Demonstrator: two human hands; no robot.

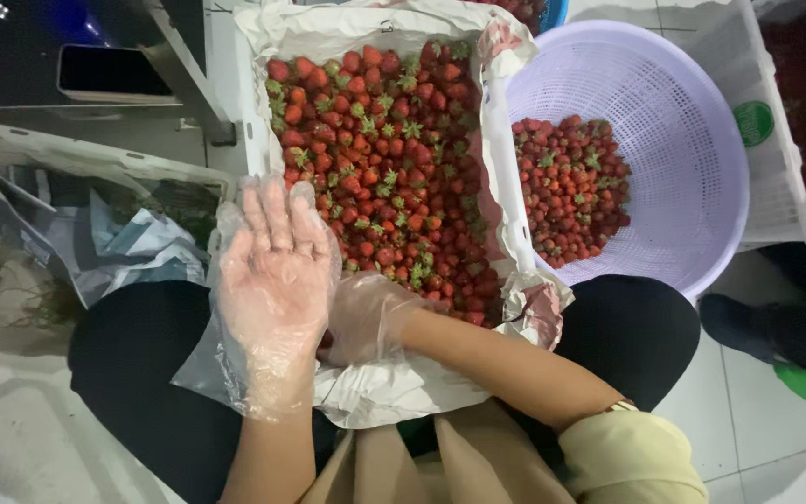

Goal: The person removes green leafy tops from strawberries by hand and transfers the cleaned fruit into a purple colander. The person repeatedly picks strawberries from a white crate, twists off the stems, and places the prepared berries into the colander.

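While the left hand (277,271) is held up flat at lower left of centre, palm to the camera and fingers spread inside a loose clear plastic glove (235,364), the right hand (366,317), gloved the same way, is curled just beside it, its fingers against the left glove's edge (whether it pinches the film I cannot tell). Both hover over the near end of a paper-lined crate (258,140) packed with red strawberries (389,159), many with green caps showing, which fills the upper centre of the frame and rests across the person's dark-trousered lap. To the upper right, touching the crate's paper lining, sits a pale lilac perforated basket (683,121) holding a smaller heap of strawberries. At far left lies crumpled plastic with leafy scraps (95,233)
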